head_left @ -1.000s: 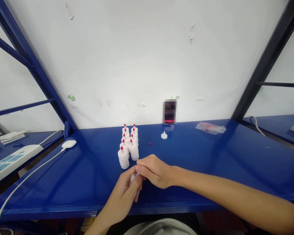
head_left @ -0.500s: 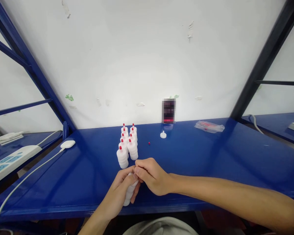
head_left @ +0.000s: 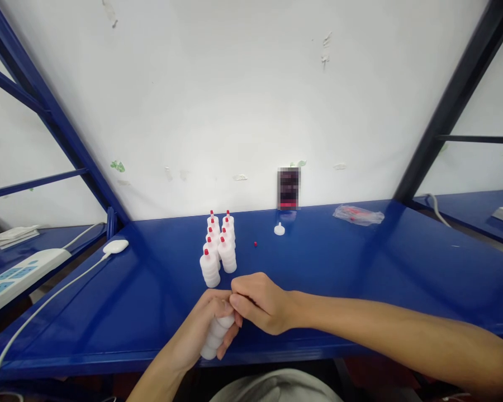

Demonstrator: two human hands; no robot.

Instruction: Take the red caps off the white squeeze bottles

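Near the table's front edge, my left hand (head_left: 199, 324) is wrapped around a white ribbed plastic bottle (head_left: 216, 336), which leans with its top toward the right. My right hand (head_left: 262, 304) is closed in a pinch at the bottle's top end. The fingers of both hands hide that end and whatever is pinched there. Just beyond my hands stand several white bottles with red tips (head_left: 209, 271), upright in two rows. A small red cap (head_left: 255, 244) lies to their right, and a white nozzle lid (head_left: 279, 229) rests farther back.
A clear plastic bag with red bits (head_left: 358, 215) lies at the back right of the blue table (head_left: 327, 262). A blurred dark phone-like object (head_left: 289, 188) leans on the wall. On the left are a white charger with a cable (head_left: 115, 246) and a power strip (head_left: 25, 276).
The held bottle has tilted more, its lower end shifting left and slightly toward me. My left hand has turned with it; my right hand stays at the top end.
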